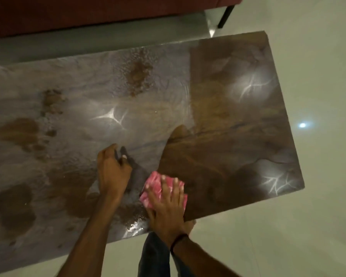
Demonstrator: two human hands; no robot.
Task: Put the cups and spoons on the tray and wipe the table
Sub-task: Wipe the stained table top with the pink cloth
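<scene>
A glossy brown stone-patterned table (228, 120) fills the view. A wet, greyish film covers its left and middle part, while the right part looks dark and shiny. My right hand (166, 204) lies flat with straight, spread fingers on a folded pink cloth (155, 183) near the table's front edge. Just to the left, my left hand (112, 170) curls round a small dark object (124, 154) with a white tip; what it is I cannot tell. No cup, spoon or tray is in view.
A dark red sofa (108, 11) with a black leg (226, 16) stands behind the table. Pale glossy floor (318, 76) surrounds the table's right and front edges. My jeans-clad leg (154, 254) and bare foot (190, 224) stand at the front edge.
</scene>
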